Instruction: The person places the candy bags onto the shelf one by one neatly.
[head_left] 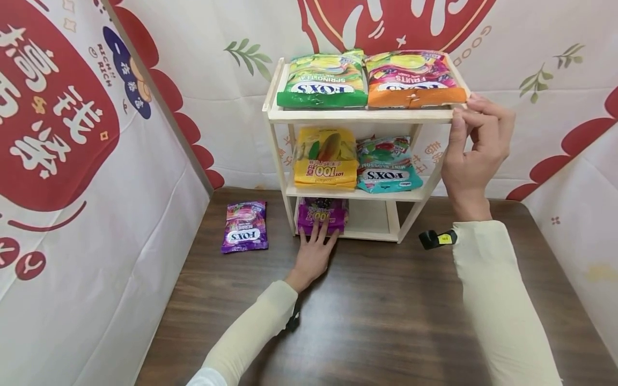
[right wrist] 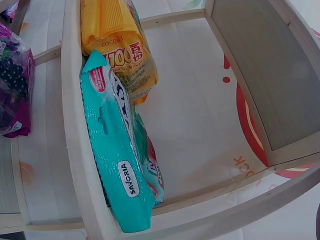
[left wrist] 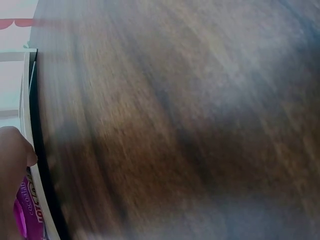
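Observation:
My left hand (head_left: 313,256) reaches to the bottom level of a small wooden shelf (head_left: 357,116). Its spread fingers touch the front of a purple candy bag (head_left: 309,215) there; the left wrist view shows part of that hand (left wrist: 15,167) beside the purple bag (left wrist: 31,212). At the top right front corner of the shelf, my right hand (head_left: 480,142) pinches the frame between thumb and fingers. A yellow candy bag (head_left: 325,158) and a teal mint candy bag (head_left: 390,165) stand on the middle level. Green (head_left: 323,80) and orange-pink (head_left: 414,80) candy bags lie on top.
A purple berries candy bag (head_left: 245,226) lies on the brown wooden table (head_left: 376,305), left of the shelf. Printed white cloth walls (head_left: 193,134) surround the table at the back and both sides. Each wrist wears a small black device (head_left: 429,239).

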`<move>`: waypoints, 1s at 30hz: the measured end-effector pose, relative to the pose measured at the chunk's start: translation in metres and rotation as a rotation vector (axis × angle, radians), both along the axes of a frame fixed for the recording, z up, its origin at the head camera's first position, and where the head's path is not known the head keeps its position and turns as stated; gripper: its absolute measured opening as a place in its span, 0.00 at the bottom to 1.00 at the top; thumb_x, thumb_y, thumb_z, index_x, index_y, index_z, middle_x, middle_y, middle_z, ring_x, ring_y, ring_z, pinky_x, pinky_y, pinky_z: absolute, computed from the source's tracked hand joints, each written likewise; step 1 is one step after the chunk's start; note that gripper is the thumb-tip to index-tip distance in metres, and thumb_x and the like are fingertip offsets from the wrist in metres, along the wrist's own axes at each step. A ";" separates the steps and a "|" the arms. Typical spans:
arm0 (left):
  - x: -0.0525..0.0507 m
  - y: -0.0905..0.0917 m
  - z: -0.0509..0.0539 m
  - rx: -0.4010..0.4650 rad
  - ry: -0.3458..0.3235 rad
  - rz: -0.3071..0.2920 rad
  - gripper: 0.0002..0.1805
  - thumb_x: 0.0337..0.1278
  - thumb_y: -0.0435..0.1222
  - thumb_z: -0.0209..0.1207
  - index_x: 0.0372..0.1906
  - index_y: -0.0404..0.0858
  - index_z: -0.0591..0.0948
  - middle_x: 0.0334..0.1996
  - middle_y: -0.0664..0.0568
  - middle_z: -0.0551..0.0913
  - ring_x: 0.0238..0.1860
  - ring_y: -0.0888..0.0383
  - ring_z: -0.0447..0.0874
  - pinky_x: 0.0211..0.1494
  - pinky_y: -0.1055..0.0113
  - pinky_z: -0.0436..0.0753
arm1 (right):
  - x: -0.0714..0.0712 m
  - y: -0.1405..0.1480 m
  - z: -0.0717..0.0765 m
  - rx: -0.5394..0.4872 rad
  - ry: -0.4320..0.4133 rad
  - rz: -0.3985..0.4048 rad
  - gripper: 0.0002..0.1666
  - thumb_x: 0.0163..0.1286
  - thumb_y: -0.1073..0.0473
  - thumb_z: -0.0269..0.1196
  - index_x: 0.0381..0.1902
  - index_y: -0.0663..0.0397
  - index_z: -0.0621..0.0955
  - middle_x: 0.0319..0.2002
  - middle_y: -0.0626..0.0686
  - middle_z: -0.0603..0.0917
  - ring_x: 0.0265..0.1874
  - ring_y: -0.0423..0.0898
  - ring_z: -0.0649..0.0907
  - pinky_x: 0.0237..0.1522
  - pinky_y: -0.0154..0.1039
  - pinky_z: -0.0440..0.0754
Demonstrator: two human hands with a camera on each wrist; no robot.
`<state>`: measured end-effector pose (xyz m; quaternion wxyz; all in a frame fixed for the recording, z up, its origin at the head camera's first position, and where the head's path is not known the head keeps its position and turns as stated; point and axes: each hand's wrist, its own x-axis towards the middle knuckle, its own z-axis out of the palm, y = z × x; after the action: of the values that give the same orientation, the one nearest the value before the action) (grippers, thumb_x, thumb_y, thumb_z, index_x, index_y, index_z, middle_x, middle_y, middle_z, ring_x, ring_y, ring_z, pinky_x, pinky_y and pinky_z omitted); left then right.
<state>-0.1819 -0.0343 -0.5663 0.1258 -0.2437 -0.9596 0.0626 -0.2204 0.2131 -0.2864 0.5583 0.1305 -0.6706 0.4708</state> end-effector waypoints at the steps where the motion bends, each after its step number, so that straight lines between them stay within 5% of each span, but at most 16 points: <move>1: 0.000 -0.001 0.000 0.003 -0.002 -0.002 0.37 0.57 0.42 0.58 0.73 0.52 0.61 0.75 0.41 0.46 0.73 0.39 0.45 0.61 0.33 0.64 | -0.002 0.002 -0.001 0.002 0.004 0.003 0.13 0.64 0.61 0.61 0.38 0.69 0.81 0.48 0.47 0.76 0.55 0.46 0.75 0.53 0.42 0.79; 9: 0.006 -0.014 0.005 0.097 0.001 -0.063 0.35 0.57 0.39 0.58 0.72 0.49 0.63 0.73 0.41 0.53 0.72 0.41 0.48 0.64 0.38 0.64 | -0.007 0.005 -0.003 0.006 0.011 0.000 0.13 0.64 0.58 0.62 0.38 0.65 0.83 0.48 0.47 0.76 0.55 0.47 0.75 0.51 0.41 0.80; 17: 0.013 -0.026 0.001 0.191 0.165 -0.151 0.29 0.57 0.40 0.58 0.66 0.44 0.70 0.64 0.39 0.68 0.66 0.41 0.63 0.60 0.45 0.72 | -0.007 0.008 -0.006 0.010 -0.004 -0.027 0.14 0.64 0.56 0.62 0.38 0.64 0.83 0.48 0.45 0.77 0.55 0.46 0.75 0.47 0.36 0.81; 25: 0.020 -0.051 0.013 0.480 0.319 -0.236 0.24 0.46 0.32 0.60 0.54 0.39 0.79 0.53 0.42 0.78 0.55 0.43 0.75 0.53 0.51 0.78 | -0.008 0.007 -0.005 0.016 -0.008 -0.017 0.14 0.64 0.57 0.62 0.38 0.64 0.83 0.48 0.45 0.76 0.56 0.46 0.75 0.49 0.38 0.81; 30: 0.015 -0.076 0.016 0.642 0.378 -0.158 0.19 0.46 0.28 0.58 0.47 0.35 0.81 0.47 0.41 0.81 0.50 0.44 0.79 0.52 0.51 0.79 | -0.008 0.008 -0.005 0.025 -0.017 -0.026 0.14 0.64 0.56 0.62 0.39 0.63 0.83 0.48 0.43 0.76 0.56 0.45 0.74 0.48 0.36 0.81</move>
<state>-0.1669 -0.1104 -0.5503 0.3752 -0.2492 -0.8685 -0.2072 -0.2288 0.2207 -0.2913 0.5569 0.1247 -0.6827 0.4563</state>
